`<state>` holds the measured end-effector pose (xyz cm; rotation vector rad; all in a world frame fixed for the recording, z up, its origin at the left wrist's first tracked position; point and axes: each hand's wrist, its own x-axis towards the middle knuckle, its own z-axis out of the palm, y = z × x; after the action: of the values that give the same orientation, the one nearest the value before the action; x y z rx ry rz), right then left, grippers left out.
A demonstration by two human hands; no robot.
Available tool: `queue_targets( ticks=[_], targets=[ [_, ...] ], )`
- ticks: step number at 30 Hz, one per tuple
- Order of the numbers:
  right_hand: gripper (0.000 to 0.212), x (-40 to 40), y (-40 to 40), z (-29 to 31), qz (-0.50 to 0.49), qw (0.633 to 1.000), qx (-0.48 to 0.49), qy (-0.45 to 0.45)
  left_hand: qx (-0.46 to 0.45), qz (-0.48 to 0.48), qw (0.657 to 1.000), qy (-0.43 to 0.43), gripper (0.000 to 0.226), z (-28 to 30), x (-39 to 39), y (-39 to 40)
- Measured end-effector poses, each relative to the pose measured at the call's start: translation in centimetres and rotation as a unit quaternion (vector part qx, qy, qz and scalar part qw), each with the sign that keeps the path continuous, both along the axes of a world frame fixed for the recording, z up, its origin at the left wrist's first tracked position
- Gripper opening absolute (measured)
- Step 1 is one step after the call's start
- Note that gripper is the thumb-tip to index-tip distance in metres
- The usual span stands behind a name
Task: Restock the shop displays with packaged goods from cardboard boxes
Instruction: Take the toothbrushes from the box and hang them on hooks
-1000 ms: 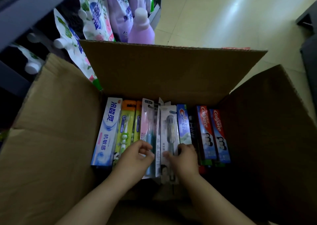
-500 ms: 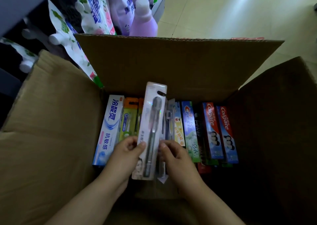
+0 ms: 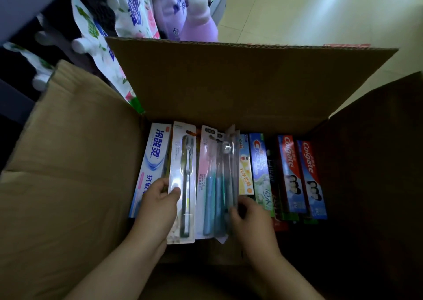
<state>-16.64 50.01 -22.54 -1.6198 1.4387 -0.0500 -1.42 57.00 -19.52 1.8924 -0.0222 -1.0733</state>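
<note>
I see a pale tiled floor (image 3: 320, 13) filling the upper right of the frame, glossy with light streaks. An open cardboard box (image 3: 229, 80) sits on it, taking up the centre and lower frame. At upper left, a dark shelf unit (image 3: 20, 2) stands beside the box, holding floral refill pouches (image 3: 137, 9) and a purple bottle (image 3: 198, 25).

Hands (image 3: 158, 204) on toothbrush pks (image 3: 184, 180) in box (image 3: 249, 82)

Head view: looking steeply down, close, into the open cardboard box (image 3: 240, 82).
Facing: forward, floor (image 3: 320, 13) beyond.
</note>
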Motion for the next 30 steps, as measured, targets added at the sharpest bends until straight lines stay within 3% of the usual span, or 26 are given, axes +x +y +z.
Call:
queue_targets(
  ticks=[3, 6, 9, 19, 30],
  targets=[
    [0.008, -1.2, -1.2, 0.8, -0.072, 0.993, 0.059, -0.073, -0.007, -0.003, 1.000, 0.006, 0.028, 0.0, -0.2, 0.1],
    [0.013, -1.7, -1.6, 1.4, -0.124, 0.973, 0.138, -0.138, -0.022, -0.005, 1.000, 0.009, 0.018, 0.4, -0.4, 0.0],
    [0.016, -1.5, -1.4, 1.8, -0.189, 0.940, 0.219, -0.182, -0.020, -0.001, 1.000, 0.006, 0.023, 0.5, -0.5, -0.1],
    [0.019, -0.8, -1.2, 2.0, -0.235, 0.852, 0.347, -0.313, -0.089, 0.010, 0.994, 0.067, 0.019, 0.7, -0.9, -0.6],
    [0.023, -0.7, -1.1, 1.8, -0.205, 0.856, 0.360, -0.311, -0.130, -0.012, 0.984, 0.123, 0.022, 0.3, -1.6, -0.7]
  ],
)
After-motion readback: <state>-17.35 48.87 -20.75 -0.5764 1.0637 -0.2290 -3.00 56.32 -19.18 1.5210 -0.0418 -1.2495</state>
